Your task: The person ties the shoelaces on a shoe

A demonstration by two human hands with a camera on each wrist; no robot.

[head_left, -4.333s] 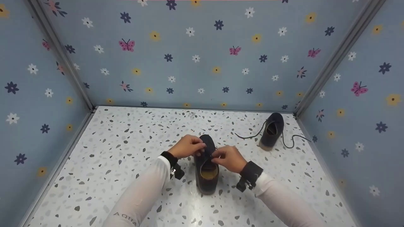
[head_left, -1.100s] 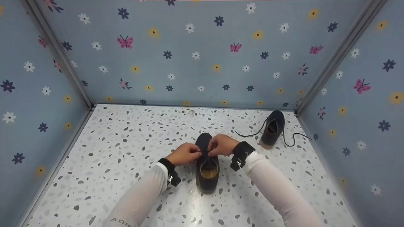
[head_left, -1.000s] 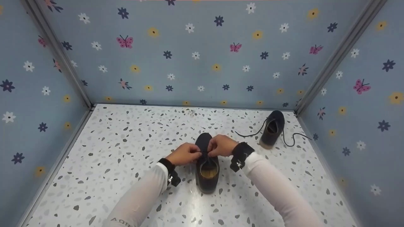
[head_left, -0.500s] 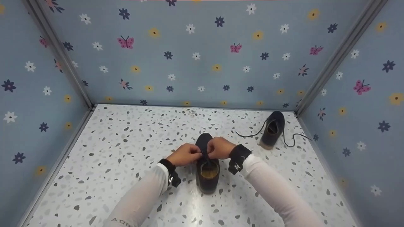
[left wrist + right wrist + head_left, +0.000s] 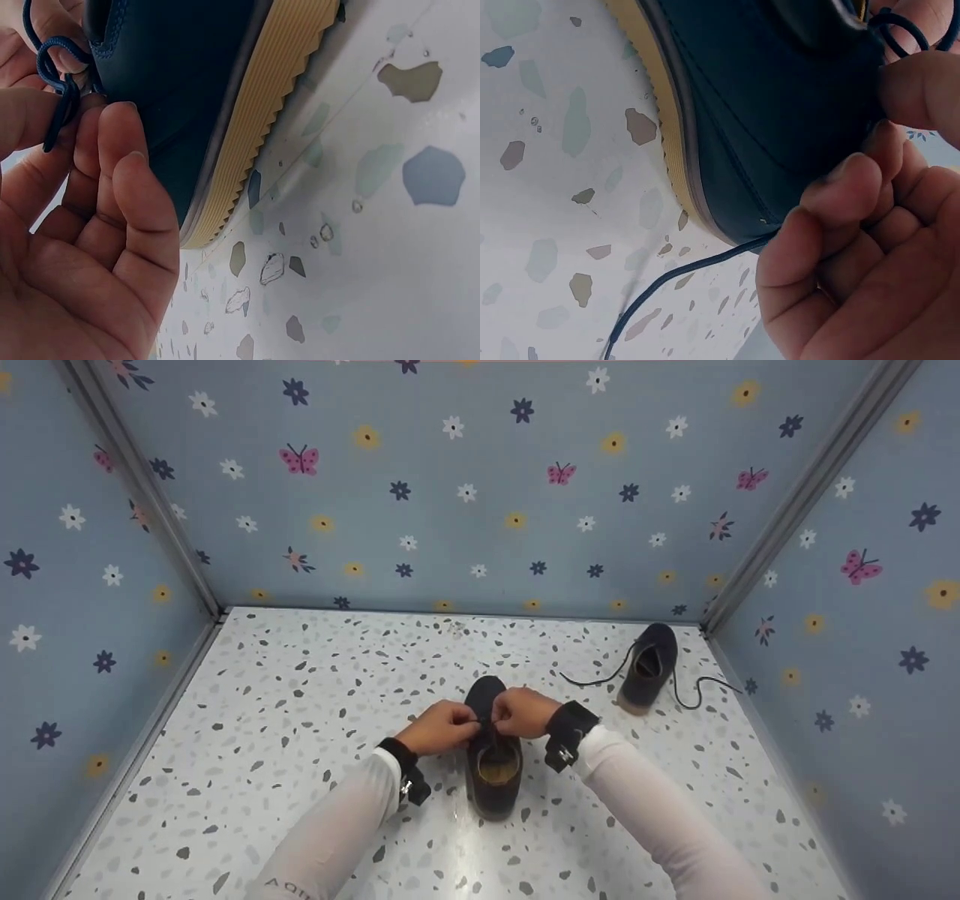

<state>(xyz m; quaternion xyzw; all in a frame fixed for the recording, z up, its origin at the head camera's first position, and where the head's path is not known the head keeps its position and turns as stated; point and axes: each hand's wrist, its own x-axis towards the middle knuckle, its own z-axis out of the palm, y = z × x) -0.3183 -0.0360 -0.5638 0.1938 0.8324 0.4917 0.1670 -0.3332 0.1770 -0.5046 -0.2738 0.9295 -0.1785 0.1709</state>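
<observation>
A dark blue lace-up shoe (image 5: 495, 799) with a ribbed tan sole stands on the floor, toe pointing away from me. My left hand (image 5: 439, 727) is at its left side, pinching the dark shoelace (image 5: 66, 101) between thumb and fingers; a small loop of lace shows there in the left wrist view. From the right, my right hand (image 5: 529, 712) pinches at the lacing over the tongue, fingers curled, its grip partly hidden. One lace end (image 5: 682, 268) trails from beneath the right fingers down to the floor in the right wrist view.
A second dark shoe (image 5: 645, 679) stands at the back right, its untied laces (image 5: 596, 683) spread to both sides. The speckled white floor (image 5: 300, 682) is bounded by flower-patterned blue panels (image 5: 480, 510) at the back and both sides.
Since the oldest frame my right hand has moved forward toward the toe, and my left hand slightly back. Over the last second the right hand shifts only slightly; the left stays put.
</observation>
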